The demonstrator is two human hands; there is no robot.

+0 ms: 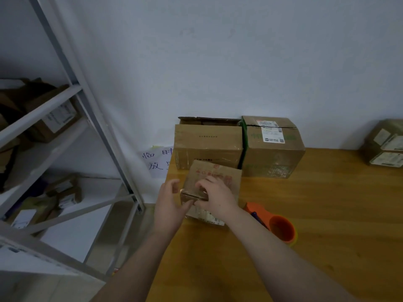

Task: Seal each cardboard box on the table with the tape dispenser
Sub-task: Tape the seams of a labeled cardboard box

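A small cardboard box [220,173] with red print sits near the left end of the wooden table [327,214], tilted up toward me. My right hand [216,197] lies on its near top edge with fingers curled over the edge. My left hand [170,201] is at the box's left near corner, thumb against the box's front, fingers spread and lifted. The orange tape dispenser [274,223] lies on the table just right of my right wrist, held by neither hand.
Behind the small box stand two bigger cartons against the wall: a plain one [207,144] with open flaps and one with a shipping label [272,147]. More labelled boxes [386,144] sit far right. A metal shelf rack [72,131] with parcels stands left of the table.
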